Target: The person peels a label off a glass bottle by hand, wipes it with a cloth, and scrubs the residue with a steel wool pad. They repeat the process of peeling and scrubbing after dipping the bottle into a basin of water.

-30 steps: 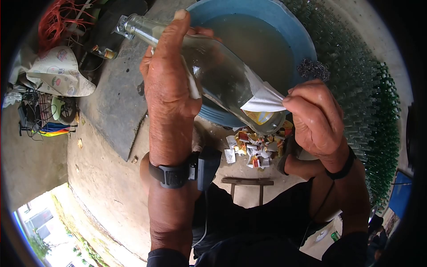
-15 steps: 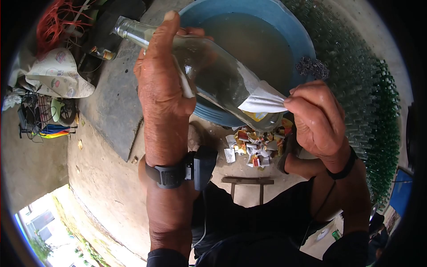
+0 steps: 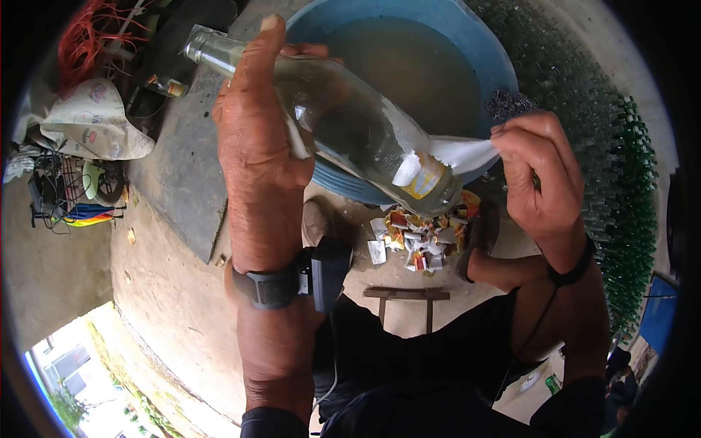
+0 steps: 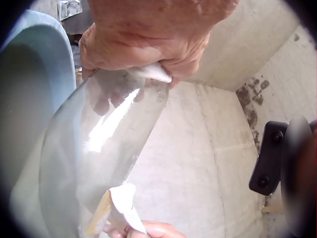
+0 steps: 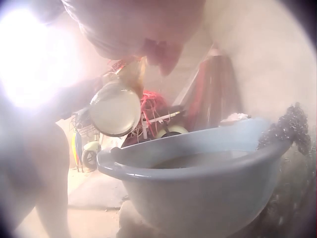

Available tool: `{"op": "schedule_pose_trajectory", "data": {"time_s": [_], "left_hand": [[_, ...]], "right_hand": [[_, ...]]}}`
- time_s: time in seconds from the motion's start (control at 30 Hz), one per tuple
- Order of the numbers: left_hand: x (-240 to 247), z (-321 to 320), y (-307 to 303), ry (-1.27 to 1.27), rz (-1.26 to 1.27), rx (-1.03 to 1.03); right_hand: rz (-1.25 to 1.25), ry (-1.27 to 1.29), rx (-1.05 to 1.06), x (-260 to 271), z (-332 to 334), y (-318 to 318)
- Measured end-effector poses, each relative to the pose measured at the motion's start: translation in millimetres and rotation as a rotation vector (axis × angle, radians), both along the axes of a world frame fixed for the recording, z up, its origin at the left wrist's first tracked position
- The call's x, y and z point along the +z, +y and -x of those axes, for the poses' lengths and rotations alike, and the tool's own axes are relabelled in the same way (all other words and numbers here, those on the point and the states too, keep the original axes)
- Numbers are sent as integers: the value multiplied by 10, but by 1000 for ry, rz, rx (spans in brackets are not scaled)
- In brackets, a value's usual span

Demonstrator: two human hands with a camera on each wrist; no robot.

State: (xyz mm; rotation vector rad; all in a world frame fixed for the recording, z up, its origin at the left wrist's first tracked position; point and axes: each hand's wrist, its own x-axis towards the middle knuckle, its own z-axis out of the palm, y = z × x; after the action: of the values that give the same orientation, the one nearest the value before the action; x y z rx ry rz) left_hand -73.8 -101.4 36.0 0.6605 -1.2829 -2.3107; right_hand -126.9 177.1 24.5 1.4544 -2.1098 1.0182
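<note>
In the head view my left hand [image 3: 255, 124] grips a clear glass bottle [image 3: 336, 102] round its shoulder and neck, tilted with the neck toward the upper left. A bit of white material [image 3: 296, 139] sits between that palm and the glass. My right hand [image 3: 540, 175] pinches the end of a white paper label [image 3: 467, 152], stretched taut off the bottle's lower side. A yellow printed part of the label [image 3: 427, 182] still lies against the glass near the base. The left wrist view shows the label curling [image 4: 124, 206] at the right fingertips.
A blue basin [image 3: 504, 58] of cloudy water stands beyond the bottle, with a dark scouring pad [image 3: 509, 104] on its rim. Torn label scraps [image 3: 420, 241] are heaped on the floor below. Densely packed bottles [image 3: 628, 190] fill the right side. Red string [image 3: 91, 44] lies upper left.
My right hand has moved right and slightly up, pulling the label farther from the glass and uncovering more of the yellow part. My left hand and the bottle have shifted a little left.
</note>
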Motion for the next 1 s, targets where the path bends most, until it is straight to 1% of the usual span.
{"op": "schedule_pose_trajectory", "data": {"time_s": [0.07,0.17,0.27,0.33,0.43,0.57,0.67,1.0], "left_hand": [[9,-17,-4,12,-12,5],[-35,-19,4,12,43,23],[-53,-31,-6,-20,111,-30],[-58,-16,29,-17,115,-19],[-78,-9,68,-13,134,-32],[-135,16,-2,-15,72,-106],[-147,12,8,-32,112,-115],[-156,20,111,-50,139,-134]], "right_hand": [[-37,-45,11,22,-3,10],[-14,-77,63,-51,-88,-71],[9,-104,116,-75,-173,-172],[10,-109,139,-79,-198,-204],[2,-126,115,-19,-269,-240],[-50,-22,68,-6,-282,-289],[-37,72,50,-8,-240,-345],[-62,-19,138,-6,-288,-402]]}}
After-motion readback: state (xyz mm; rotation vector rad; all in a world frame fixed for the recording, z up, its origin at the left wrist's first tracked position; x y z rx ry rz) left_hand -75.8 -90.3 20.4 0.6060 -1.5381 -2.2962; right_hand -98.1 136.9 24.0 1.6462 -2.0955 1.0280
